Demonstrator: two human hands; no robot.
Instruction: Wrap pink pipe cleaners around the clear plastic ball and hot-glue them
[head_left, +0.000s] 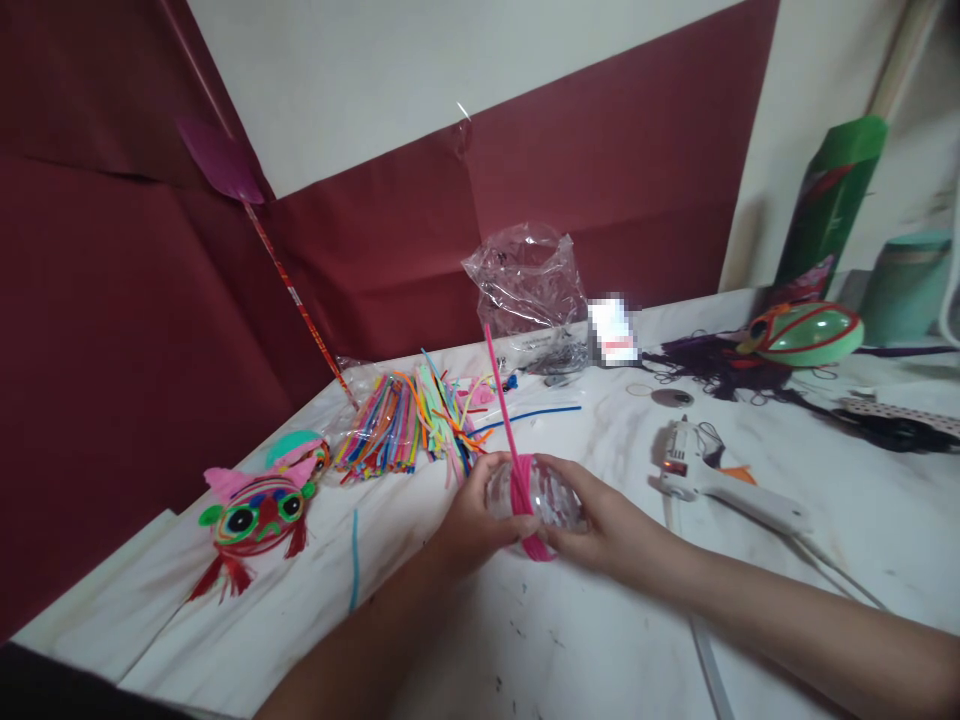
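Observation:
Both my hands hold a clear plastic ball (553, 498) just above the white marble table (570, 640). A pink pipe cleaner (504, 405) is wound round the ball's middle, and its free end sticks up and to the left. My left hand (472, 518) is closed on the ball's left side. My right hand (600, 520) cups the ball's right side with its fingers wrapped round it.
A pile of coloured pipe cleaners (409, 415) lies behind my hands. At the left sits a finished colourful fish-like craft (255, 515), with a loose blue pipe cleaner (354, 545) near it. A white glue gun (720, 480) lies to the right. Further back are a clear plastic bag (529, 285) and a green craft (806, 335).

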